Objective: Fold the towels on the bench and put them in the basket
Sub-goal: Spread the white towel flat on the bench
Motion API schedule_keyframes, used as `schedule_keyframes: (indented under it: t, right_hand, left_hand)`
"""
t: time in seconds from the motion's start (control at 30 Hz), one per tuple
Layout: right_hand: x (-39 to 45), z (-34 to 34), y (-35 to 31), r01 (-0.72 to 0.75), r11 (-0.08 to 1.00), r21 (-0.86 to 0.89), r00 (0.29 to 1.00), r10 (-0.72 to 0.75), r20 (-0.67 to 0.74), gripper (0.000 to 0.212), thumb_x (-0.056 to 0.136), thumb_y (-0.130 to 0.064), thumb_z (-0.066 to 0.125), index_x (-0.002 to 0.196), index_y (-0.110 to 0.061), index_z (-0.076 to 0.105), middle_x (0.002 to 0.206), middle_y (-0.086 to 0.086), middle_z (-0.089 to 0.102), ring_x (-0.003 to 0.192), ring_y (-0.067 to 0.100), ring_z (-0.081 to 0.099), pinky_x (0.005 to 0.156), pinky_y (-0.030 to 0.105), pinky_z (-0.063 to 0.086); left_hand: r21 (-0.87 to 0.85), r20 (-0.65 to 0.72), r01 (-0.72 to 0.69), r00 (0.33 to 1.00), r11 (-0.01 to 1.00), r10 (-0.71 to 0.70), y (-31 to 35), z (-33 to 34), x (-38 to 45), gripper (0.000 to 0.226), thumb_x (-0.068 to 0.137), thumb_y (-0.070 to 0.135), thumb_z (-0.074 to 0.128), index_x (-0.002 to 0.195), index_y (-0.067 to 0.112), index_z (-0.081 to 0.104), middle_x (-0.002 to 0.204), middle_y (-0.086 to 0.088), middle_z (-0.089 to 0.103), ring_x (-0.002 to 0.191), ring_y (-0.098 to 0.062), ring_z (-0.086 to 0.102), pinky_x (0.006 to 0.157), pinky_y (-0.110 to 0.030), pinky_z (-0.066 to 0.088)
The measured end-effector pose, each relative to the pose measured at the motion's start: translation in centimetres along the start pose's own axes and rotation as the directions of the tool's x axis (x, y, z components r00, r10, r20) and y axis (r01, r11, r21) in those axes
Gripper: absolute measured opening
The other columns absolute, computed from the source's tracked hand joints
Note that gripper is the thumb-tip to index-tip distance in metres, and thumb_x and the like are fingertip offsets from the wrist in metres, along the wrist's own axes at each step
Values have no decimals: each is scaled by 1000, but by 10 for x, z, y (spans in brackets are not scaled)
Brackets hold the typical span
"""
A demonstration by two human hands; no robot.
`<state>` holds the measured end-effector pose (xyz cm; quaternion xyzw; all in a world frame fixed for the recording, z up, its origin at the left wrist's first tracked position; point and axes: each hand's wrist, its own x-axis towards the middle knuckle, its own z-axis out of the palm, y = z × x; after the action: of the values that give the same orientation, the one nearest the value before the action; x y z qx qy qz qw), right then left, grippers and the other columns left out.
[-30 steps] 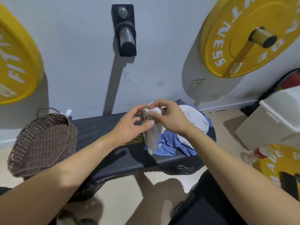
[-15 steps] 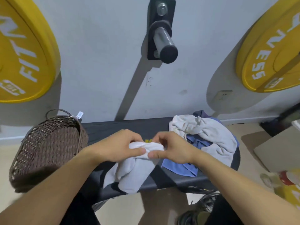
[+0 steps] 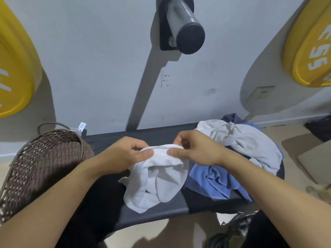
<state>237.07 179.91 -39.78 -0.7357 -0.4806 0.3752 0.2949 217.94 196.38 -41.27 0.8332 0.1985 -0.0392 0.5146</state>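
Towel edge first: I am pinching the white towel along its top hem, left hand and right hand each closing a grip on it with thumb against fingers, while the rest is sagging crumpled onto the table. I am judging the hands should be sliding apart to the corners so the cloth is hanging flat before folding; the basket is waiting at my left, the other towels are lying heaped at my right

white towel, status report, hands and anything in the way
Left hand and right hand both pinch white towel top edge, unfolded. Basket left of it. Towel pile right, nothing blocking.
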Motion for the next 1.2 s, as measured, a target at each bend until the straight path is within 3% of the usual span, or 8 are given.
schedule_keyframes:
  t: [0.17,0.33,0.53,0.67,0.8,0.97,1.1,1.2]
  right_hand:
    - [-5,-9,11,-49,961,271,991,80,-105,40,78,-45,80,83,-7,67,61,-10,58,52,1,50,47,16,39]
    - [-20,-18,20,-33,974,226,999,27,31,37,74,-48,80,90,-15,73,83,11,70,73,11,58,69,29,44]
    - [-23,-31,32,-142,981,-132,969,165,182,30,70,-45,86,63,-22,69,57,-12,58,54,0,50,54,12,38]
    - [-24,-43,43,-191,940,-282,939,259,227,36,62,-44,90,74,-17,69,65,-12,62,61,4,54,60,17,42]
    - [-25,-51,51,-226,903,-366,947,291,133,40,71,-50,83,73,-16,61,65,-8,52,61,12,47,60,25,36]
    - [-24,-39,31,-90,966,-241,993,67,-99,36,81,-51,75,82,-16,64,67,-5,56,59,7,52,48,18,42]
    - [-19,-13,6,28,999,-35,999,-30,-30,28,94,-40,62,91,-13,69,75,11,63,65,8,52,62,27,44]
    - [-21,0,-6,76,995,58,997,-77,12,25,98,-35,58,93,-13,70,73,3,61,66,9,51,63,25,43]
  left_hand:
    - [-158,-97,2,995,987,-18,-4,-5,-2,71,85,64,53,70,-4,40,70,-9,32,66,-27,28,63,-40,25]
    - [-204,-42,13,999,979,-22,-4,-4,-3,87,85,73,49,87,-13,49,85,-6,46,77,-23,38,71,-40,28]
    - [-171,-174,11,984,985,-42,-1,-11,-6,81,83,70,50,83,-11,50,76,-4,45,70,-19,38,67,-32,30]
    - [-106,-299,18,953,994,-49,-3,-16,-11,46,89,51,61,61,17,45,49,11,27,45,-6,20,40,-18,18]
    - [130,-325,199,934,971,-148,-17,-28,-17,47,93,46,58,60,16,44,44,11,34,41,-5,29,45,-22,25]
    - [471,-248,272,954,839,-170,-19,-16,-13,35,90,55,54,93,21,59,79,7,61,74,-8,58,66,-25,42]
    - [239,-141,-14,989,971,49,0,25,-2,76,74,77,56,138,39,40,134,26,47,124,13,44,104,-20,35]
    - [21,-98,-118,988,993,120,12,49,4,61,75,72,63,128,46,48,122,24,62,117,5,55,96,-17,44]
